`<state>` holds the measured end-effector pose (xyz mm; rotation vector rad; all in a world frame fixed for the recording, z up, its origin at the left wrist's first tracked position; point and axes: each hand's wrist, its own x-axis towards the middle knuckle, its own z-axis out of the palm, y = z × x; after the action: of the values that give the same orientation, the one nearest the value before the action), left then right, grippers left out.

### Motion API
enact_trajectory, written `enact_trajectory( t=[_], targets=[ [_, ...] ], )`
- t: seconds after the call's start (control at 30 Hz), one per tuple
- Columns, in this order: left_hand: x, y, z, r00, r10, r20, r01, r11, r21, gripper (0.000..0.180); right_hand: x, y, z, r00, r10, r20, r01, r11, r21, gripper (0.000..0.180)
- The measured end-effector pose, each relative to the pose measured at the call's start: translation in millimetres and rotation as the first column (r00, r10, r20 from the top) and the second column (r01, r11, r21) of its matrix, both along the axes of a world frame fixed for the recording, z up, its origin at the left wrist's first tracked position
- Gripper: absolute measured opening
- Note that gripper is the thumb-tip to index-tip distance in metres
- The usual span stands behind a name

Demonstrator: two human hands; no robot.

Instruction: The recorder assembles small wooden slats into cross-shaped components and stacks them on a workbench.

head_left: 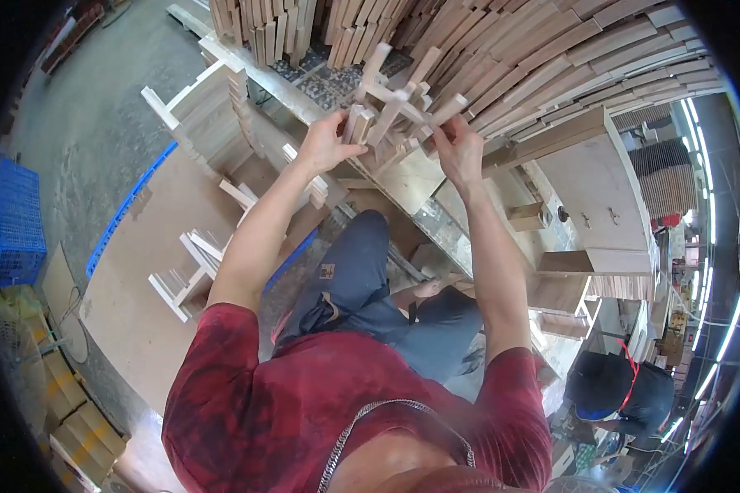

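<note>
A cluster of pale wooden bars [398,100], joined or piled at crossing angles, stands at the near edge of the workbench in front of me. At its left side my left hand [326,148] is closed on short wooden blocks [358,125], thumb toward me and fingers behind. On the right, my right hand [459,153] grips the end of a wooden bar [450,108] that slants up out of the cluster. Some of the bars are smeared by motion, so how they join cannot be made out.
Tall stacks of wooden slats [543,53] rise behind the bench. A brown board [148,271] with slatted wooden pieces [191,275] lies to my left, and a blue crate [16,218] stands farther left. A pale wooden cabinet [596,193] is at right; another person [621,390] bends beyond it.
</note>
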<state>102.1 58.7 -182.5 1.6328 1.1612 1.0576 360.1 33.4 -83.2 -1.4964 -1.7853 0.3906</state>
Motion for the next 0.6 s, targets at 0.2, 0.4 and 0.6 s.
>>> enact_trajectory(
  t=[0.2,0.4,0.6],
  targets=[
    [-11,0,-8,0.998,-0.057,0.009,0.057,0.998,0.004,0.078,24,8,-2,0.978,0.189,0.086,-0.146,0.919,-0.366,0.027],
    [-1,-28,7,0.994,-0.001,-0.106,0.013,0.993,0.118,0.097,11,-8,-11,0.984,0.158,0.087,-0.131,0.957,-0.258,0.047],
    [39,-13,4,0.964,0.199,-0.18,-0.154,0.96,0.233,0.09,21,-25,-50,0.968,0.019,-0.251,-0.082,0.966,-0.245,0.051]
  ],
)
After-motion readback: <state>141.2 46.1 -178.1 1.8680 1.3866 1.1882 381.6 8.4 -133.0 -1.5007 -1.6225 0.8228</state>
